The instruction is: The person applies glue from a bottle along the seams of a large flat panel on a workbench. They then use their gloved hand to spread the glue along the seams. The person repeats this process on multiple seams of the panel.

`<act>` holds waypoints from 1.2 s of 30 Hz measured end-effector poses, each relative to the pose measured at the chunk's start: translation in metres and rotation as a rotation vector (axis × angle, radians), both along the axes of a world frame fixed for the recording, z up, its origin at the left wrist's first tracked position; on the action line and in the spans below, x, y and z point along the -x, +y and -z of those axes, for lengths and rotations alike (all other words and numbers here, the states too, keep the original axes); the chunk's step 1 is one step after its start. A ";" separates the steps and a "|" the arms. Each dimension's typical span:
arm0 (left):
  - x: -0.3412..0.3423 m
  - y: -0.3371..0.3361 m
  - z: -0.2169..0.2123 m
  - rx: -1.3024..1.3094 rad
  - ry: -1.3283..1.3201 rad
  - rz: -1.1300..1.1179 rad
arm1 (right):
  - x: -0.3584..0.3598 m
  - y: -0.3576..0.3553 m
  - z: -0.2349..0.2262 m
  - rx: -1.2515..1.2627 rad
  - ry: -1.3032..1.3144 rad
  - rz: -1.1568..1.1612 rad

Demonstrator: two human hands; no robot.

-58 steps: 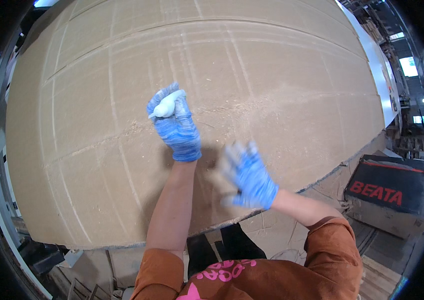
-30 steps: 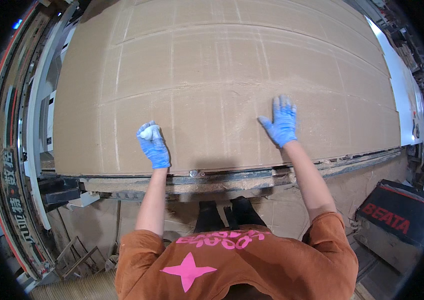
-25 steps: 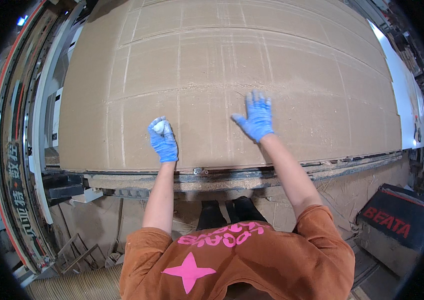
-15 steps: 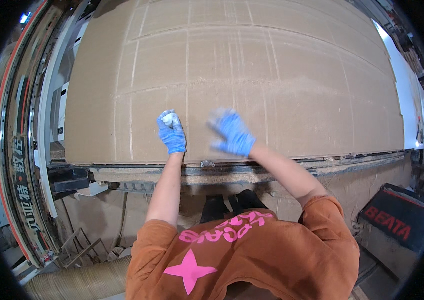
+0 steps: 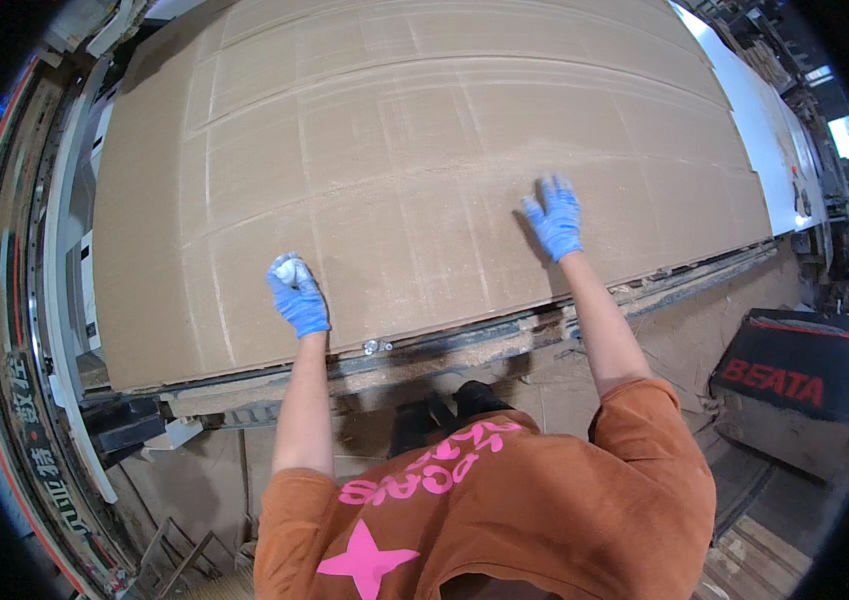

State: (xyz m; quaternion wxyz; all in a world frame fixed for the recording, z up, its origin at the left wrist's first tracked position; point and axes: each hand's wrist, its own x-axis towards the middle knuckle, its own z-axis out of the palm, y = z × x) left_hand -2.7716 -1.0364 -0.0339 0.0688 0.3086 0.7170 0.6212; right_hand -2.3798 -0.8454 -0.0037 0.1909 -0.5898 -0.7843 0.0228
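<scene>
The gloved left hand [image 5: 297,293] is curled round a small white lump [image 5: 290,269], resting on the brown board [image 5: 424,160] near its front edge. To the right, the right hand [image 5: 555,217] lies flat, fingers spread, on the dusty board.

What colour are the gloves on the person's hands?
Bright blue on both the left hand and right hand, seen clearly in the head view.

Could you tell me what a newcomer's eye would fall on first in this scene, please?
A huge brown board scored with cut lines fills the upper view. On it rest two blue-gloved hands: the left hand near the front edge, closed around something small and white, the right hand spread flat further right. Sawdust lies along the machine edge below.
</scene>
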 end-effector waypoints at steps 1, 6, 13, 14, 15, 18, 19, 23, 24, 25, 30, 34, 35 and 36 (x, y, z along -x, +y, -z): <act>0.001 -0.005 0.004 0.006 0.023 -0.003 | 0.006 -0.015 0.000 0.060 -0.176 -0.089; 0.006 -0.010 0.003 0.034 0.007 -0.010 | 0.079 -0.136 -0.049 0.381 -0.424 -0.866; 0.005 -0.008 0.003 -0.029 -0.087 0.046 | -0.057 -0.013 0.002 -0.010 -0.273 -0.049; 0.011 -0.008 0.009 -0.057 0.005 0.048 | -0.056 -0.013 0.009 -0.081 -0.313 0.009; 0.009 -0.008 0.013 -0.053 0.007 0.052 | -0.059 -0.024 0.021 -0.138 -0.364 0.073; 0.027 -0.022 0.013 0.013 0.113 0.000 | 0.049 -0.174 -0.018 0.329 -0.582 -0.561; 0.031 -0.024 0.013 0.050 0.172 -0.024 | 0.076 -0.196 -0.069 0.633 -0.456 -1.028; 0.020 -0.012 0.017 0.001 0.090 0.060 | 0.031 -0.290 -0.005 0.479 0.191 -0.864; 0.021 -0.012 0.013 0.017 0.091 0.070 | 0.031 -0.291 -0.011 0.670 0.116 -0.700; 0.019 -0.013 0.012 0.017 0.097 0.081 | 0.024 -0.299 -0.003 0.570 0.156 -0.602; 0.013 -0.008 0.005 0.112 0.164 0.071 | 0.003 -0.353 0.010 0.561 0.129 -0.263; 0.012 -0.014 -0.003 0.130 0.176 0.105 | -0.004 -0.374 -0.022 0.581 0.084 -0.159; 0.012 -0.015 -0.006 0.135 0.165 0.121 | -0.012 -0.378 -0.031 0.579 0.087 -0.114; 0.010 -0.015 -0.004 0.143 0.150 0.136 | -0.025 -0.378 -0.035 0.478 0.101 -0.077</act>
